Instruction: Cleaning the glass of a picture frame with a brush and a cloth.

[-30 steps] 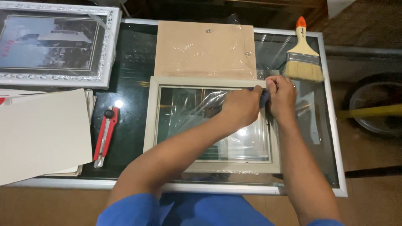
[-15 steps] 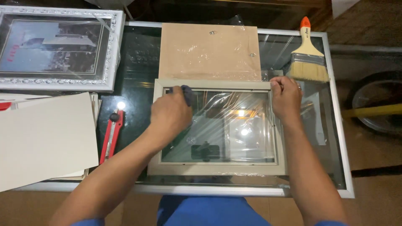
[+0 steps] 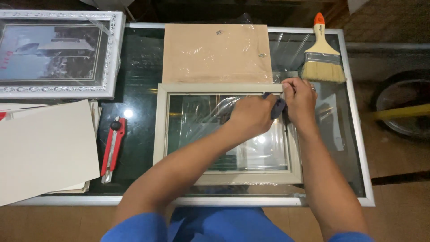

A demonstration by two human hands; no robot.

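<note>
Left hand point(image 3: 253, 117): fingers gripping a dark tool point(image 3: 277, 107) at the cream frame point(image 3: 224, 88)'s top right corner.
Right hand point(image 3: 299, 96): fingers pinching that corner.
Frame: lying on the glass bench point(image 3: 139, 58).
Progress: plastic wrap point(image 3: 201, 116) partly on.

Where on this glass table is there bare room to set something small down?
Bare glass shows between the red utility knife and the cream frame, and right of that frame below the paintbrush. The left side is crowded with the silver frame and cardboard sheets; both hands fill the frame's top right corner.
</note>
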